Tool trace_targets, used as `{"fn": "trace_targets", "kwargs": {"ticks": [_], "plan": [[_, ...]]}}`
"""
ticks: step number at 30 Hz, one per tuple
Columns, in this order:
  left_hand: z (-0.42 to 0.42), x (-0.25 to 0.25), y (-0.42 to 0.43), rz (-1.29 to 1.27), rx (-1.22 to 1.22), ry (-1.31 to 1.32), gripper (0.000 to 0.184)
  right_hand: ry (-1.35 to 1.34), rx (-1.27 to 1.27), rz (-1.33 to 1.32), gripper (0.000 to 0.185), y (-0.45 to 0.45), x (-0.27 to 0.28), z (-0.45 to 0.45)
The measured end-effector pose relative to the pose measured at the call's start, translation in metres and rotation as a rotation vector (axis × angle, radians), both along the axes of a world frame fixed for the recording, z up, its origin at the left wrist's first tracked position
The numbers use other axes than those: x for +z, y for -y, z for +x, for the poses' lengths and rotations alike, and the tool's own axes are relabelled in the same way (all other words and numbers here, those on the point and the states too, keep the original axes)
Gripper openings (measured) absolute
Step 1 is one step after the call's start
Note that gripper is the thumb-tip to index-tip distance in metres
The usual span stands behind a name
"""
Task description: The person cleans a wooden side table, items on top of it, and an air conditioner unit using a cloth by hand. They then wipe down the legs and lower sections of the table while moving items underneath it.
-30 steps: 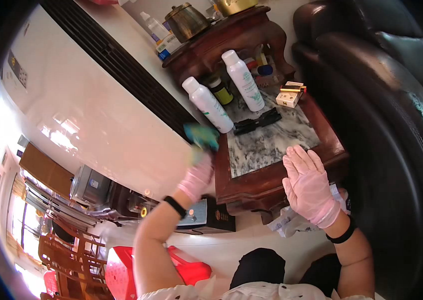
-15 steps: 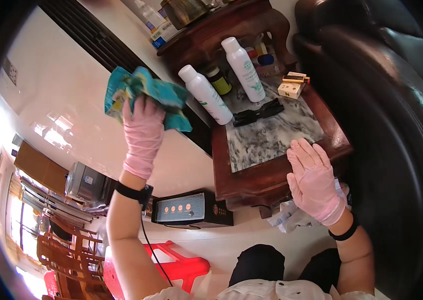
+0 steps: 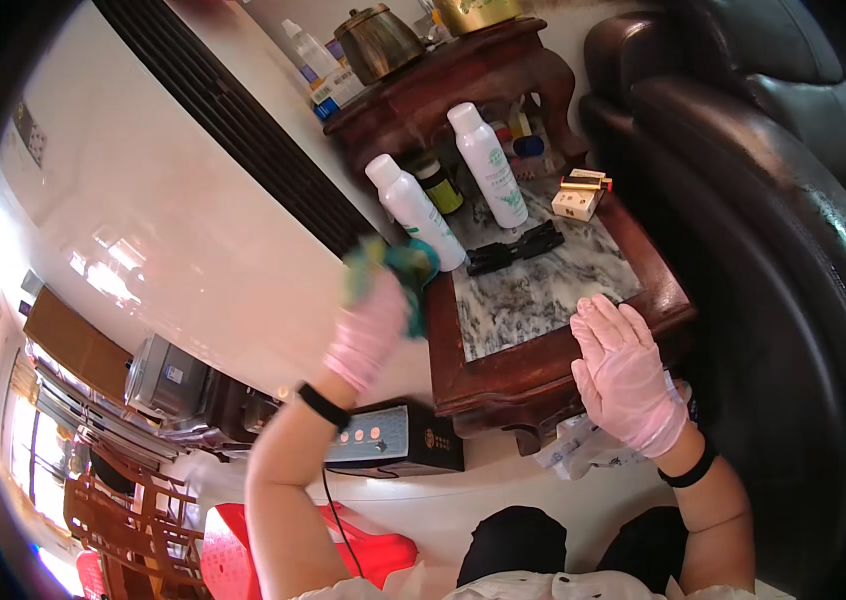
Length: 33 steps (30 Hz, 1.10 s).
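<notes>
My left hand (image 3: pixel 371 325), in a pink glove, is closed on a teal cloth (image 3: pixel 415 262) with a yellow-green pattern. Both are smeared by motion, beside the left edge of the small dark wooden table. The cloth is close to a white spray can (image 3: pixel 411 210); whether they touch I cannot tell. My right hand (image 3: pixel 627 378), gloved alike, is held flat with fingers stretched over the table's front right corner. Nothing is in it. On the marble top (image 3: pixel 543 290) stand a second white spray can (image 3: pixel 488 165) and a black folded object (image 3: pixel 515 248).
A small box (image 3: pixel 576 203) with a lighter on it sits at the table's right edge. A black leather sofa (image 3: pixel 743 250) flanks the right side. Below are a black box (image 3: pixel 398 440), a plastic bag (image 3: pixel 583 445) and a red stool (image 3: pixel 373 545).
My left hand has swept the cloth down and to the right, from the pale wall toward the table's left edge. My right hand stays nearly where it was. The view has shifted slightly.
</notes>
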<state>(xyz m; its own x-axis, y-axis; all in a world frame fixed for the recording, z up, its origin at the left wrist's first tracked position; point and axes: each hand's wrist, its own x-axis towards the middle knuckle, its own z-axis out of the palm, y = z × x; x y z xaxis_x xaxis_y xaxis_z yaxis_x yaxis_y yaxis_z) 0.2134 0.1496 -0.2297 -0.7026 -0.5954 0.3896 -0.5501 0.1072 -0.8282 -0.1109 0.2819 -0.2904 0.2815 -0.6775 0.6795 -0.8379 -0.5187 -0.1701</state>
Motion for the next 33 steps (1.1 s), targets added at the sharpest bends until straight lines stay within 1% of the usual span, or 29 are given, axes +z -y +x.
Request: {"fn": "trace_targets", "kwargs": {"ticks": [1,2,3,4,5,7,9,10,11,12,14,15,17,18,19,20,21,22,24,26,28,30,31,32,33], "plan": [[0.009,0.033,0.01,-0.246,0.067,0.157,0.013,0.003,-0.011,0.014,0.044,-0.001,0.003,0.001],[-0.007,0.073,-0.001,0.019,0.156,-0.476,0.012,0.003,-0.016,0.035,0.044,-0.003,0.004,0.002],[-0.024,0.114,-0.019,-0.158,0.025,-0.073,0.012,-0.004,-0.006,0.052,0.044,-0.005,0.002,0.003],[-0.021,0.114,-0.004,-0.217,-0.123,-0.142,0.014,-0.007,-0.01,0.055,0.044,-0.004,0.001,0.003],[-0.019,0.103,-0.001,-0.22,-0.116,-0.14,0.014,-0.004,-0.016,0.048,0.044,-0.002,0.002,0.003],[-0.024,0.067,0.004,-0.188,0.286,0.126,0.024,0.009,-0.018,0.038,0.044,-0.001,-0.001,0.003],[-0.026,0.013,0.002,0.172,0.294,0.203,0.026,0.035,0.001,0.027,0.044,-0.001,-0.002,0.002],[-0.008,-0.045,0.015,0.07,0.064,-0.1,0.025,0.037,-0.004,0.024,0.044,-0.001,-0.003,0.0],[0.004,-0.085,0.028,-0.034,-0.168,-0.401,0.024,0.038,0.0,0.005,0.044,-0.001,-0.004,0.0],[-0.003,-0.079,0.028,-0.041,-0.176,-0.393,0.024,0.045,0.001,-0.017,0.044,0.0,-0.005,0.0],[-0.015,-0.062,0.019,0.368,-0.368,-0.982,0.02,0.042,-0.005,-0.022,0.044,0.001,-0.006,0.001],[-0.013,-0.054,0.015,0.362,-0.366,-0.99,0.02,0.031,-0.005,-0.02,0.044,0.001,-0.006,0.0],[-0.001,-0.024,0.022,0.293,0.236,-0.244,0.019,0.008,-0.018,-0.025,0.044,0.0,-0.004,0.0],[-0.005,0.019,0.022,0.249,0.257,-0.312,0.018,-0.008,-0.026,-0.025,0.044,0.0,-0.003,0.0],[-0.014,0.072,0.015,0.209,0.284,-0.377,0.017,-0.005,-0.024,-0.016,0.044,-0.001,-0.004,0.0],[-0.022,0.118,0.0,0.101,0.224,-0.289,0.017,-0.008,-0.031,-0.026,0.044,-0.002,-0.005,0.0],[-0.027,0.144,-0.01,-0.012,0.162,-0.204,0.016,-0.014,-0.035,-0.043,0.044,-0.001,-0.005,0.001],[-0.024,0.142,-0.012,-0.011,0.17,-0.204,0.016,-0.015,-0.028,-0.042,0.044,-0.001,-0.007,0.001],[-0.018,0.133,-0.012,-0.2,0.138,0.192,0.017,-0.005,-0.04,-0.048,0.043,0.001,-0.008,0.002],[-0.01,0.091,-0.007,-0.024,0.085,0.126,0.018,0.015,-0.037,-0.062,0.043,0.001,-0.007,0.002],[-0.014,0.039,-0.006,0.123,0.101,0.134,0.027,0.033,-0.037,-0.071,0.042,-0.001,-0.008,0.001],[-0.006,-0.024,0.004,0.194,0.166,0.187,0.035,0.076,-0.003,-0.045,0.042,-0.001,-0.005,0.001],[-0.018,-0.036,-0.009,0.308,0.207,0.284,0.043,0.078,-0.005,-0.062,0.042,0.001,-0.004,0.0],[0.03,-0.114,0.038,0.184,-0.115,-0.394,0.048,0.069,-0.002,-0.078,0.042,0.001,-0.006,0.0],[0.024,-0.104,0.033,0.172,-0.117,-0.391,0.048,0.064,-0.002,-0.09,0.042,0.001,-0.008,0.0]]}}
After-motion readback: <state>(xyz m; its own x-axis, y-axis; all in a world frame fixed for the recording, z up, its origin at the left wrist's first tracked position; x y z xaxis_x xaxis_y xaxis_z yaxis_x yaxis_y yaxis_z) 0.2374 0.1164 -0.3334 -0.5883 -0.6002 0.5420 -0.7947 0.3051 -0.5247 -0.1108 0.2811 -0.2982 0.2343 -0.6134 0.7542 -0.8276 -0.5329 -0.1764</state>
